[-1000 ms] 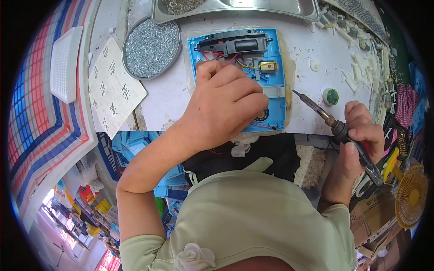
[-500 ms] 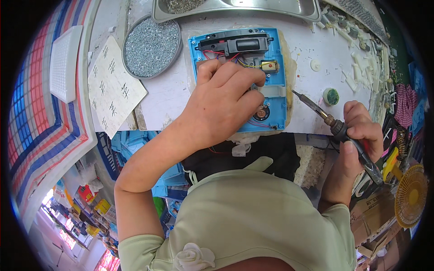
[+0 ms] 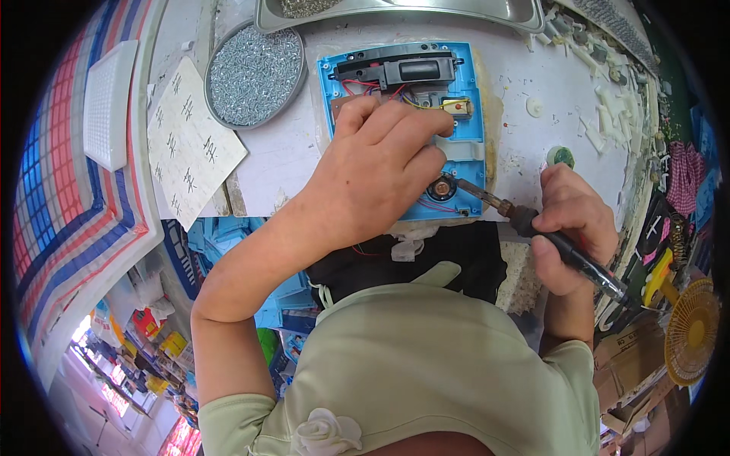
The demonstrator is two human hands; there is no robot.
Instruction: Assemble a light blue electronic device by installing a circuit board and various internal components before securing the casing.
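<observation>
A blue plastic casing (image 3: 473,76) lies on the table, with a black part (image 3: 414,71), thin red wires, a small yellowish motor (image 3: 456,107) and a round speaker (image 3: 442,188) inside. Over its left side is my left hand (image 3: 384,167), fingers curled down into the casing; whatever they pinch is hidden beneath them. My right hand (image 3: 578,228) is closed around a soldering iron (image 3: 566,251). The iron's tip points left and is at the right edge of the speaker; whether it touches I cannot tell.
A round tray of small metal screws (image 3: 255,76) and a paper sheet with handwriting (image 3: 194,144) lie on the left. A steel tray (image 3: 403,17) stands at the back. To the right are a small green-topped tin (image 3: 561,156), white plastic scraps (image 3: 601,114) and a yellow fan (image 3: 690,330).
My right hand has brought the soldering iron left and down from beside the casing to the speaker. The casing has shifted slightly, and my left hand stays curled over it.
</observation>
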